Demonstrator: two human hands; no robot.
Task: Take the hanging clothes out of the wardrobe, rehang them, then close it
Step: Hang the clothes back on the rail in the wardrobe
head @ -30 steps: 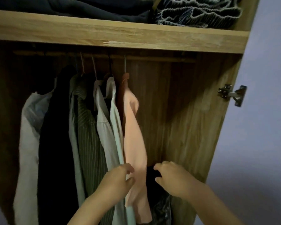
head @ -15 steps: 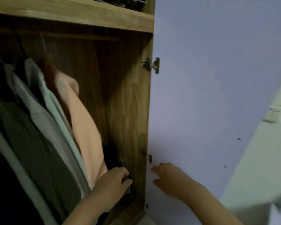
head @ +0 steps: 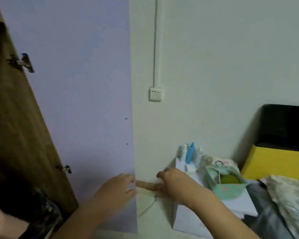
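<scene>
Door (head: 86, 100) edge sits w/ left hand (head: 116, 192) pinching it, right hand (head: 176, 185) curled behind; each grip firm. Swing slowly, fingers clear of hinge (head: 21, 62).

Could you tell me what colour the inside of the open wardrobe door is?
Pale lilac, seen in the head view: door.

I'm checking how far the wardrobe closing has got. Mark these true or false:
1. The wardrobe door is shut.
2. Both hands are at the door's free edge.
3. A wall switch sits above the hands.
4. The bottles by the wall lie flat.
1. False. The wardrobe door stands open, its pale inner face toward the camera.
2. True. The left hand and right hand are at that edge, near a wooden handle.
3. True. The wall switch is above them.
4. False. The bottles stand upright.
</scene>
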